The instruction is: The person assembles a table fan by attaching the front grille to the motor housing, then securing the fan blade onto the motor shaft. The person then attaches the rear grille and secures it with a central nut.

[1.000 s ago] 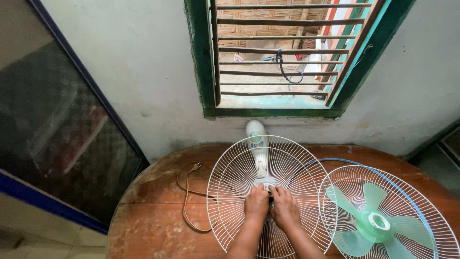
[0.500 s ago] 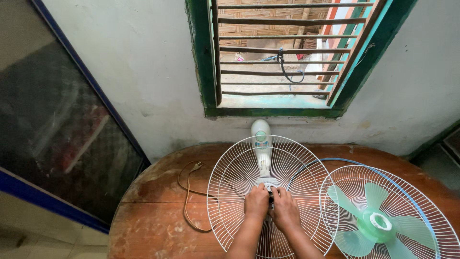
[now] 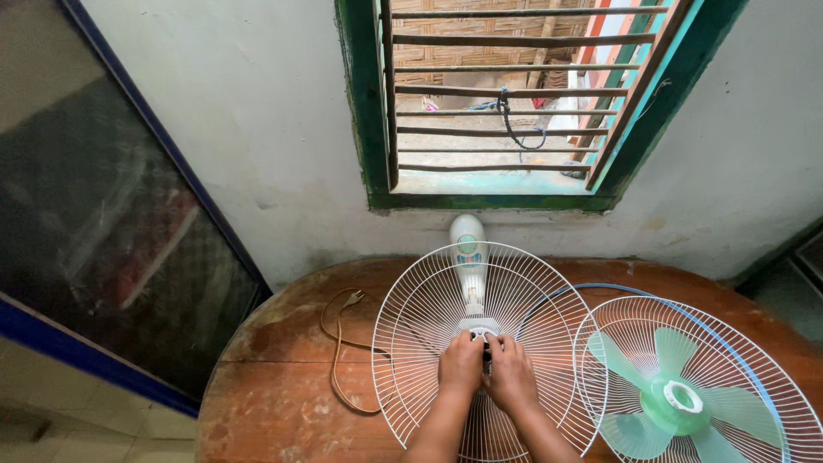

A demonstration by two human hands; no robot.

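Observation:
A white fan lies on a round wooden table (image 3: 274,403), its white wire rear guard (image 3: 420,317) facing up. My left hand (image 3: 460,364) and my right hand (image 3: 512,373) meet at the guard's centre hub (image 3: 480,330), fingers closed around a small part there that they mostly hide. The fan's white stand (image 3: 468,249) points away toward the wall. To the right lies a second white wire guard (image 3: 754,360) with a blue rim, and a green fan blade (image 3: 673,399) rests in it.
A brown power cord (image 3: 336,347) with a plug curls on the table at the left. A green-framed barred window (image 3: 506,103) is in the wall behind. A dark glass panel (image 3: 94,223) with a blue frame stands at the left.
Both hands stay on the hub with only slight finger shifts. The view has drifted a little.

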